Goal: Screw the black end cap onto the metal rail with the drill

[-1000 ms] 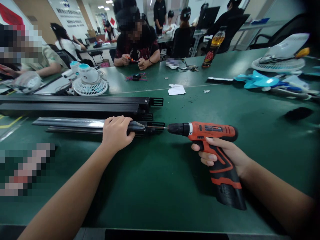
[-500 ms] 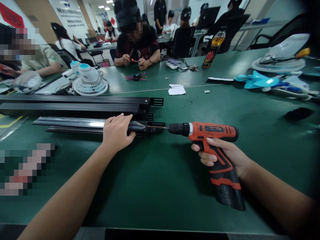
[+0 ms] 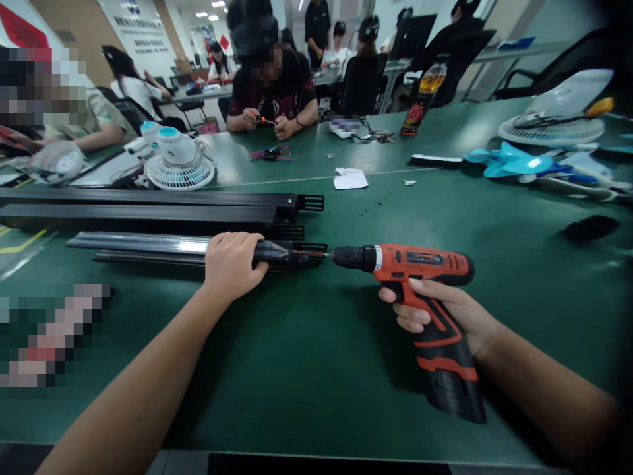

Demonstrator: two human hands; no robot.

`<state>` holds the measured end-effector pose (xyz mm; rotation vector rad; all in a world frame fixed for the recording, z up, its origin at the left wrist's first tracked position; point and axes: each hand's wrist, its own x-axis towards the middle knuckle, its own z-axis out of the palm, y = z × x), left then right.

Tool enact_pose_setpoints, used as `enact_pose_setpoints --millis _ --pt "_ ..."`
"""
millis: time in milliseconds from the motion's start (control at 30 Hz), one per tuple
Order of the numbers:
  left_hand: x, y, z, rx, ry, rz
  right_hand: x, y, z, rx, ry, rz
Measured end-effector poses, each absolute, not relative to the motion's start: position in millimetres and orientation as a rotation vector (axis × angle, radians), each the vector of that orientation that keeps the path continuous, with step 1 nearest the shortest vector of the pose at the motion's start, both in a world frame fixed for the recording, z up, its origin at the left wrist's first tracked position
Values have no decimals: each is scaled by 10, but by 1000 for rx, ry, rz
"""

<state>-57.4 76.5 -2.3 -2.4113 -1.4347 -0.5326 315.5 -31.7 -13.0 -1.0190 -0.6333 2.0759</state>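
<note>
My right hand [image 3: 435,307] is wrapped round the grip of an orange and black cordless drill [image 3: 420,260], with a finger near its trigger. The drill lies level, its chuck facing left, and the bit's tip meets the slotted right end of a long black bar-shaped part [image 3: 148,242]. My left hand [image 3: 235,264] is closed over that part near this end, pressing it down on the green table [image 3: 306,369]. Whether the bit is seated in a screw is too small to tell. More long black bars [image 3: 148,214] lie just behind, parallel to it.
Paper scraps [image 3: 351,178] lie mid-table. Fan parts [image 3: 180,158] stand at back left, with blue fan blades [image 3: 509,160] and a white fan base [image 3: 554,125] at right. A drink bottle [image 3: 422,99] stands near the far edge. Across the table, a co-worker [image 3: 271,86] holds a screwdriver.
Almost nothing differs. The view has shifted very slightly; the drill and both hands keep the same places against the black part.
</note>
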Motion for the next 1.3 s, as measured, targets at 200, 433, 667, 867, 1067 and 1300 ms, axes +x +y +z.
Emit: enact_pose_setpoints --millis 200,433,667,867,1067,1300 --pt "-571 775 -40 -2390 -1423 -546 3157 -310 -149 -1008 -624 2052" --pt "-577 783 -58 -2379 -1415 -568 3164 -316 -161 -1002 -603 2058" --pt "-578 789 -69 -2371 -1408 -568 3151 -318 -156 -1017 -609 2035" --pt "-584 785 -74 -2366 -1393 -579 3149 -312 -164 -1013 -629 2029" --pt "-579 779 -75 -2364 -1396 -557 3150 -306 -158 -1012 -626 2039" --pt "-572 778 -66 -2360 -1386 -554 3143 -305 -113 -1034 -652 2045"
